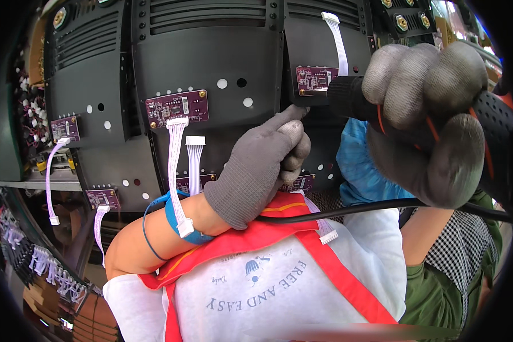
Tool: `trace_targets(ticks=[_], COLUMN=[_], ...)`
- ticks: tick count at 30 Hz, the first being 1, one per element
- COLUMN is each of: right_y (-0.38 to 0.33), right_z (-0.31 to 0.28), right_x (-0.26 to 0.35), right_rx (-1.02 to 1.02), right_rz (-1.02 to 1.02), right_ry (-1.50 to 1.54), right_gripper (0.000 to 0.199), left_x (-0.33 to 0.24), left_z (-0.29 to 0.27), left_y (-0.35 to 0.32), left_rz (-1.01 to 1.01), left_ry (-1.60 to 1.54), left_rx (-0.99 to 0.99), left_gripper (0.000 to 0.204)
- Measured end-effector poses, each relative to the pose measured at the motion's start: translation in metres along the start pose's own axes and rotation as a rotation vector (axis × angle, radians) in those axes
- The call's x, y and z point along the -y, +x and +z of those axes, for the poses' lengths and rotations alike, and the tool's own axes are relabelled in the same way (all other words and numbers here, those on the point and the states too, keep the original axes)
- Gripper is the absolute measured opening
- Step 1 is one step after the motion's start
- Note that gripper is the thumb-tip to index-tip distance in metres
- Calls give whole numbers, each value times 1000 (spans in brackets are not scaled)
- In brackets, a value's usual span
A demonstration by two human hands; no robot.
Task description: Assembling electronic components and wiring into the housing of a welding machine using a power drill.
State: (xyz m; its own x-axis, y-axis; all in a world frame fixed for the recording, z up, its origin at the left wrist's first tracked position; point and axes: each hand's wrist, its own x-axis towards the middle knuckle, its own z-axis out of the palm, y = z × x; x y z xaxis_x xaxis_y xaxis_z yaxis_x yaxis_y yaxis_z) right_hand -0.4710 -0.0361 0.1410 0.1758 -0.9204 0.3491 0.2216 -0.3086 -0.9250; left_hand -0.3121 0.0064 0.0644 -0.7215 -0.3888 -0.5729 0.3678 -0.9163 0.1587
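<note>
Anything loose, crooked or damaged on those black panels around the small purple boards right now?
No damage shows. Several white ribbon cables hang with free, unplugged ends, one draped over the left hand's wrist. The right hand holds a black power screwdriver at the right purple board. Nothing looks crooked.

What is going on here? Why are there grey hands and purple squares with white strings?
The picture comes from a camera on a person's head, looking down at their own two hands in grey work gloves. In front of them stands a row of black panels. The purple squares are small circuit boards screwed onto the panels, and the white strings are flat ribbon cables plugged into them. The right hand grips a black powered screwdriver, its tip against one board. The left hand steadies things right beside that tip. A blue wrist strap with a cord circles the left wrist.
</note>
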Motion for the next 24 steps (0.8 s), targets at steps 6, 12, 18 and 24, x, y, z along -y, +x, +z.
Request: trace_targets(ticks=[6, 12, 18, 24], right_y=[3, 18, 37, 53], right_z=[-1, -7, -4, 10], right_x=[0, 13, 1, -14], right_rx=[-12, -33, -294, -764], right_rz=[-24, -136, -403, -880], right_ry=[11, 40, -359, -983], right_gripper=[35, 37, 38, 47], left_x=[-8, -19, -17, 4], left_z=[6, 21, 19, 4], left_y=[-5, -30, -76, -170], left_rz=[22, 167, 657, 530], left_ry=[129, 584, 681, 702], left_rx=[-49, -252, -199, 31], left_gripper=[45, 30, 26, 23])
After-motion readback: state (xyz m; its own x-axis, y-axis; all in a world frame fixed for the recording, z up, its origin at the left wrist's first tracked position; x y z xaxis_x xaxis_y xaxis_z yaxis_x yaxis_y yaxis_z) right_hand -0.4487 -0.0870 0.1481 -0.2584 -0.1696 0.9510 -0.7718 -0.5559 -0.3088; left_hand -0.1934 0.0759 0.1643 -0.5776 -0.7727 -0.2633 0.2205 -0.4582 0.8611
